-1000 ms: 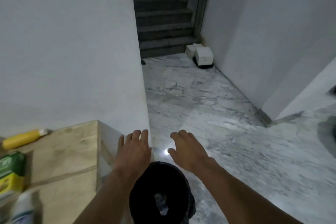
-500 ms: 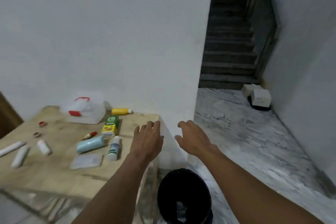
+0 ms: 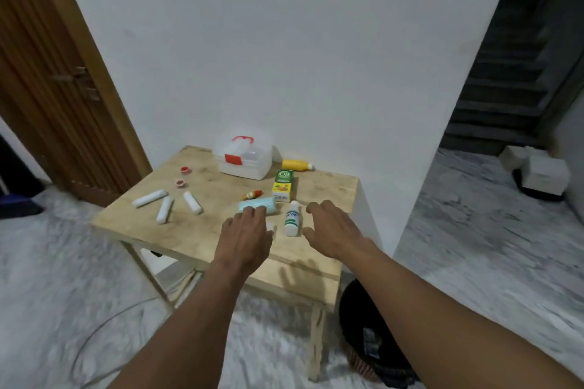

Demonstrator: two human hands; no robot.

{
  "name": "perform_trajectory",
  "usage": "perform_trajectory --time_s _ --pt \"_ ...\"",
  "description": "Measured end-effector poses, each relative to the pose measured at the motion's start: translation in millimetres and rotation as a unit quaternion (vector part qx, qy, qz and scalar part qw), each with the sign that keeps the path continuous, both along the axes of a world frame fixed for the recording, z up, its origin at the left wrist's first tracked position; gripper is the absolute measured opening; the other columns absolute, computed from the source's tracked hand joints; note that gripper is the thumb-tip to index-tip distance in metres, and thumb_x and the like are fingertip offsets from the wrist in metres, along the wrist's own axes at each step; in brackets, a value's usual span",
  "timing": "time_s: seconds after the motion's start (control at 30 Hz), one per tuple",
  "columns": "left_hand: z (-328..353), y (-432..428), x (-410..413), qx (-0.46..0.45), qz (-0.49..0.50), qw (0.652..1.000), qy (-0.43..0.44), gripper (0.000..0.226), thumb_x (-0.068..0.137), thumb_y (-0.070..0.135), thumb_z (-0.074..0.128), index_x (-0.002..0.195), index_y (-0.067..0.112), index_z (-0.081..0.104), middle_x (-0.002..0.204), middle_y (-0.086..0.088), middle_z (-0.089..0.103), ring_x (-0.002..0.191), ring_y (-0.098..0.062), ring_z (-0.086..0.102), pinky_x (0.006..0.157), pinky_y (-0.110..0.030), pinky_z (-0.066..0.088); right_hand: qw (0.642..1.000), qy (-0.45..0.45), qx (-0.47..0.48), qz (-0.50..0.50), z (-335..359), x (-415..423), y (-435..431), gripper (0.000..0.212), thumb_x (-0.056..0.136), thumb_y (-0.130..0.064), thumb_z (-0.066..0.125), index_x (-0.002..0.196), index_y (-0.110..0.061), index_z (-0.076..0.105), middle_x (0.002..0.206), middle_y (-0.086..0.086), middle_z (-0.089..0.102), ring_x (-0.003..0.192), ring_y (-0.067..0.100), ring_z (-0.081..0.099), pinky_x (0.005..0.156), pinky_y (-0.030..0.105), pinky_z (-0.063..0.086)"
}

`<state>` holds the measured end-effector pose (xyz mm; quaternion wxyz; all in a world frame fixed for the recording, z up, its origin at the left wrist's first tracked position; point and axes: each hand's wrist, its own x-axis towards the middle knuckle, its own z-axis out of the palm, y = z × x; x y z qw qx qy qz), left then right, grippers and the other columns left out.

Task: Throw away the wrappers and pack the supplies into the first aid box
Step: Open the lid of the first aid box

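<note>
We are hovering left hand (image 3: pixel 245 235) and right hand (image 3: pixel 331 230), fingers spread, both empty, over desk (image 3: pixel 202 232); carton (image 3: pixel 283 188) is reading "OB".

Item: one person, seen in part (arms and hands only). Left hand (image 3: pixel 245 235), bare, over the wooden table (image 3: pixel 205 230); right hand (image 3: pixel 331 230), bare, nearer the table's right edge. Both forearms uncovered along their whole visible length, this side of the table.

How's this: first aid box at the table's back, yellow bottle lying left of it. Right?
Wrong side: the head view shows the yellow bottle lying right of the first aid box, which is at the back of the table.
</note>
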<state>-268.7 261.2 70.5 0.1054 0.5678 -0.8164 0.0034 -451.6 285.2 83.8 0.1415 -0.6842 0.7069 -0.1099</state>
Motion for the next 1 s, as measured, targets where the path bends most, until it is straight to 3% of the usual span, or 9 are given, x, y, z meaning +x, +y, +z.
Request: perform_trajectory --time_s 0.43,0.67,1.0 --pt "11.2 -123.3 171.5 0.005 -0.060 0.998 -0.009 0.045 0.097 0.034 0.052 0.134 0.010 0.046 0.125 -0.013 0.057 0.107 -0.032 0.059 0.085 -0.041 0.046 0.996 -0.018 -0.014 -0.082 2.8 154.9 -94.0 0.043 0.093 -0.030 0.056 0.131 -0.012 0.048 0.131 0.013 0.051 0.119 0.036 0.052 0.096 0.042 0.045" --pt "-7.5 -192.6 180.2 0.025 -0.070 0.997 0.008 0.048 0.097 0.036 0.051 0.138 0.011 0.044 0.129 -0.010 0.056 0.109 -0.030 0.059 0.088 -0.040 0.047 0.996 -0.022 -0.002 -0.092 -12.2 173.4 -166.2 0.039 0.094 -0.031 0.056 0.126 -0.009 0.050 0.125 0.015 0.053 0.119 0.034 0.052 0.089 0.038 0.043" --pt "-22.2 -333.6 172.0 0.068 -0.055 0.996 0.035 0.048 0.098 0.031 0.052 0.139 0.009 0.042 0.134 -0.013 0.049 0.119 -0.032 0.049 0.091 -0.040 0.047 0.991 -0.075 0.034 -0.103 -49.1 168.5 -314.3 0.048 0.095 -0.035 0.055 0.137 -0.015 0.045 0.135 0.010 0.050 0.123 0.032 0.052 0.095 0.039 0.044"
